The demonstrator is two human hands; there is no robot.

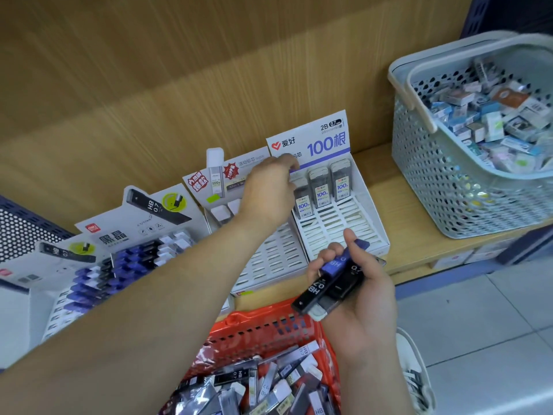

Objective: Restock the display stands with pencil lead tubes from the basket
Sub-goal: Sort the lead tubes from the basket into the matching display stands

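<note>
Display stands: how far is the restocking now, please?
Done: the left stands are partly filled; the right stand has one back row. In hand: the left hand reaches that row; the right hand grips several tubes. Left: the middle stand is mostly empty, and the red basket holds many more.

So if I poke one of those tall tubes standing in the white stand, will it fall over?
It may wobble: the standing tubes are tall and narrow, but the white stand seems to hold their bottoms in slots. They are probably light and stiff, since the right hand grips a bundle of tubes easily.
</note>
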